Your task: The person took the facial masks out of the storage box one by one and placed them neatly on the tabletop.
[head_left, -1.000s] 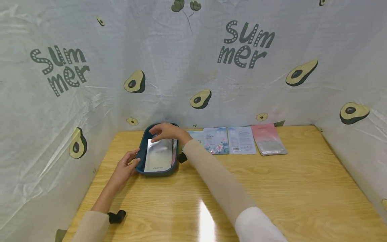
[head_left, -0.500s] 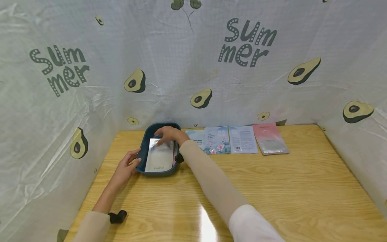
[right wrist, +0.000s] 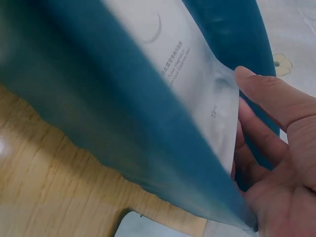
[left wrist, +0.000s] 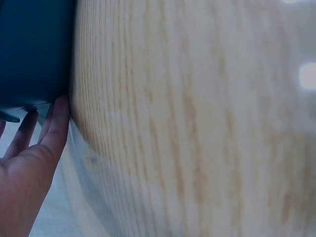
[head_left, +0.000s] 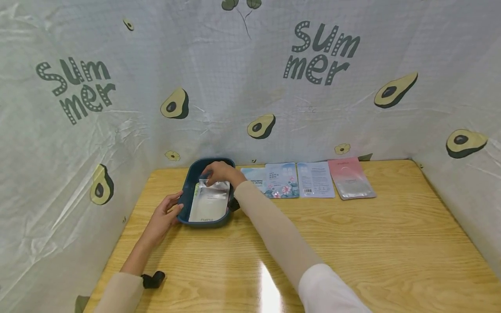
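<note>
A dark blue plastic basket (head_left: 204, 225) stands at the table's back left. Inside it lies a silvery-white sheet mask packet (head_left: 209, 206), with a sliver of another packet (head_left: 197, 190) in green and yellow showing at its left edge. My right hand (head_left: 220, 172) reaches over the basket and pinches the packet's far end. In the right wrist view, the right thumb (right wrist: 261, 86) presses on the packet's face while the fingers are behind it. My left hand (head_left: 162, 215) touches the basket's left side. Its fingertips (left wrist: 60, 106) lie straight against the outer wall in the left wrist view.
Right of the basket, packets line the back edge: a light blue one (head_left: 254, 176), a lotus-printed one (head_left: 282, 180), a pale one with a barcode (head_left: 315, 179) and a pink-silver one (head_left: 352, 178). A printed cloth (head_left: 219, 65) hangs behind the wooden table (head_left: 352, 243).
My right hand has come down from over the packet to pinch its far end. The packet has shifted slightly right, baring the green-yellow edge. My left hand stays at the basket's side.
</note>
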The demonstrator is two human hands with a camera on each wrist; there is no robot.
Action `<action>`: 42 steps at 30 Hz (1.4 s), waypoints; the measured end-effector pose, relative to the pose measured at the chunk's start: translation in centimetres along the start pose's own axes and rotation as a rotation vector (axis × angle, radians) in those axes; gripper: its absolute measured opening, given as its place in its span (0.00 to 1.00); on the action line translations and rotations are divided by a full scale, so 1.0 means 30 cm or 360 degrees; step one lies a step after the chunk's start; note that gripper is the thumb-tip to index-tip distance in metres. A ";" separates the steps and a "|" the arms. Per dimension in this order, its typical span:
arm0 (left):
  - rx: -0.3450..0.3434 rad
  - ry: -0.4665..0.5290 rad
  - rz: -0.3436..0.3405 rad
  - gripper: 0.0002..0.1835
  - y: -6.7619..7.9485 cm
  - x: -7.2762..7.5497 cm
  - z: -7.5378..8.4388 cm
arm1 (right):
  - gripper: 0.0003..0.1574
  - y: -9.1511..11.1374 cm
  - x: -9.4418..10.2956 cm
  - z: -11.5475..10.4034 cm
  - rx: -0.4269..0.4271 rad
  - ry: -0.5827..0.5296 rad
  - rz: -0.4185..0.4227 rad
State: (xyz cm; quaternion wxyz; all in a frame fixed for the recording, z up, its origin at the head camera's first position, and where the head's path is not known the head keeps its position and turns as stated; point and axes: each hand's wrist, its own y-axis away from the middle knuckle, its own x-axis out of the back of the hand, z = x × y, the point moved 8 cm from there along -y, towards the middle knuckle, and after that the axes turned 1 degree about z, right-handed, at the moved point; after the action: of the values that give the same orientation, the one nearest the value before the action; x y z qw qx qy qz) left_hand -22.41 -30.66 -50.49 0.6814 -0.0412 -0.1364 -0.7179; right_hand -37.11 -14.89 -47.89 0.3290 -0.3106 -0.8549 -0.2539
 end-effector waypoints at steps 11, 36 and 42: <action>-0.0004 -0.0011 -0.0014 0.30 0.001 -0.007 0.002 | 0.33 0.022 -0.015 -0.006 0.0058 0.0137 -0.0132; -0.0043 -0.0284 0.0181 0.28 0.023 -0.011 0.018 | 0.33 0.147 0.053 -0.030 0.0023 -0.0746 0.0004; -0.0066 -0.0463 0.0337 0.27 0.037 -0.004 0.032 | 0.37 0.202 0.027 -0.021 -0.0007 -0.1038 -0.0036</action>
State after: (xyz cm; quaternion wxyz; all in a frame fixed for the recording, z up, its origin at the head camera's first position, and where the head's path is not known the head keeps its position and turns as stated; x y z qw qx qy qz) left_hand -21.44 -30.33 -49.45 0.7253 -0.1730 -0.2136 -0.6312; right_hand -33.11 -10.90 -45.51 0.0343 -0.3669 -0.9180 -0.1466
